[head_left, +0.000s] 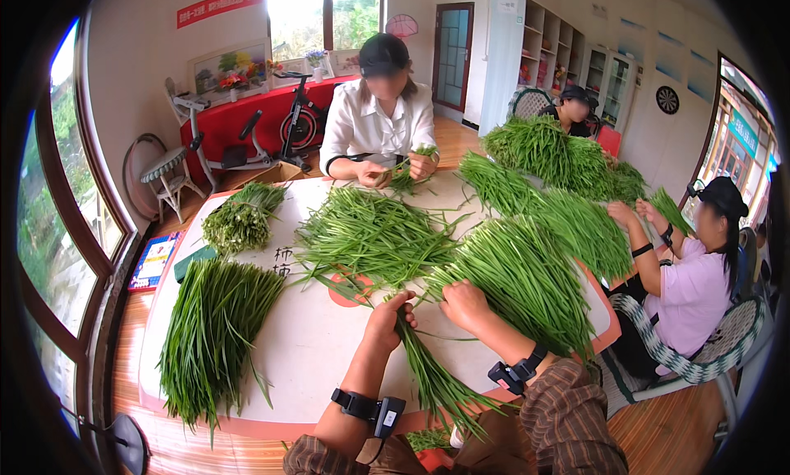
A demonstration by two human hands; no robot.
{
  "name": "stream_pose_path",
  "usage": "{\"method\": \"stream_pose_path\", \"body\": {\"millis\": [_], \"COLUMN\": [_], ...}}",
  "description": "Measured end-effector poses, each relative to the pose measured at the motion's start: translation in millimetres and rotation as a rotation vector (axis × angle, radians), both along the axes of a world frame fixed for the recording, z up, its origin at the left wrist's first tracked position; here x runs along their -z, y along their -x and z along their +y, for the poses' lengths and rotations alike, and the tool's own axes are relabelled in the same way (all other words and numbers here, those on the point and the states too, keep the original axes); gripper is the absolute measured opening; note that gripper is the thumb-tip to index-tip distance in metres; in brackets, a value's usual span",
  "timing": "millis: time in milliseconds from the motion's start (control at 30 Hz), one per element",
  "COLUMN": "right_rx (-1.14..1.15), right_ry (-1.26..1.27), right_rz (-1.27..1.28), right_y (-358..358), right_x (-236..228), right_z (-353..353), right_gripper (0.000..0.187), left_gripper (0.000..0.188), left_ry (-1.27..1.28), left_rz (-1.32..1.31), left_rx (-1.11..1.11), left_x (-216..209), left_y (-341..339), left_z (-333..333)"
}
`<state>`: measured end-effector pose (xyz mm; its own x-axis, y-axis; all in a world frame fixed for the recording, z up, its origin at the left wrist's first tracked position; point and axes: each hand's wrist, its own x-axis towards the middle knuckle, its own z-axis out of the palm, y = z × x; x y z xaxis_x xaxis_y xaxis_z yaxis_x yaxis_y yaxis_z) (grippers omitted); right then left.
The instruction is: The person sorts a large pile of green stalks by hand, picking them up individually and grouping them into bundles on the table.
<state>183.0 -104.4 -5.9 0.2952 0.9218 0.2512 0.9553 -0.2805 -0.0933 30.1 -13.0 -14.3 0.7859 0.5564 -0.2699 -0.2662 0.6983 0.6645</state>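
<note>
My left hand (388, 320) is closed around a small bunch of garlic chives (432, 372), near their pale ends. The long green leaves hang down to the right, past the table's near edge. To its right, my right hand (466, 305) has its fingers curled at the pale ends of a large garlic chive heap (527, 282); what they grip, if anything, is hidden. A loose, tangled pile of chives (370, 236) lies just beyond both hands. On the left rests a neat, thick bundle of chives (216, 335), its leaf tips over the near edge.
The white table (317, 372) has an orange rim. A shorter chive bunch (243, 217) lies at far left. Across the table, a person in white (383, 117) handles chives. At right, a person in pink (691, 269) sits beside more heaps (568, 158); another person sits behind these.
</note>
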Motion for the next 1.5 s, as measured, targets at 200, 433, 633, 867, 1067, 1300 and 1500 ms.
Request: {"method": "stream_pose_path", "body": {"millis": [200,433,633,867,1067,1300,1500], "right_rx": [0.047,0.135,0.104,-0.012,-0.087,-0.278,-0.248], "right_ry": [0.017,0.129,0.23,-0.104,-0.131,-0.082,-0.153], "right_rz": [0.024,-0.109,-0.013,0.58,1.082,1.103,1.118], "right_y": [6.8,-3.7,-7.6,-28.5,-31.2,-10.1,2.6], "right_x": [-8.4,2.6,-17.6,-15.7,-13.4,-18.4,-16.6], "right_z": [-0.4,18.6,20.4,-0.5,-14.5,-17.7,-19.5], "right_gripper": [0.022,0.014,0.016,0.021,0.02,0.02,0.022], "left_gripper": [0.019,0.02,0.02,0.019,0.018,0.012,0.011], "left_ry": [0.001,0.009,-0.005,0.016,0.005,-0.08,-0.051], "left_rz": [0.003,-0.013,0.013,-0.013,-0.101,-0.061,-0.035], "left_rx": [0.008,0.044,0.041,0.041,0.071,0.059,0.021], "left_x": [0.8,1.8,1.4,2.5,0.4,-3.0,-8.1], "left_y": [0.9,-3.5,-1.8,-1.2,-1.7,-3.5,-4.0], "left_z": [-0.1,0.5,0.4,-1.1,-2.3,-8.4,-10.1]}}
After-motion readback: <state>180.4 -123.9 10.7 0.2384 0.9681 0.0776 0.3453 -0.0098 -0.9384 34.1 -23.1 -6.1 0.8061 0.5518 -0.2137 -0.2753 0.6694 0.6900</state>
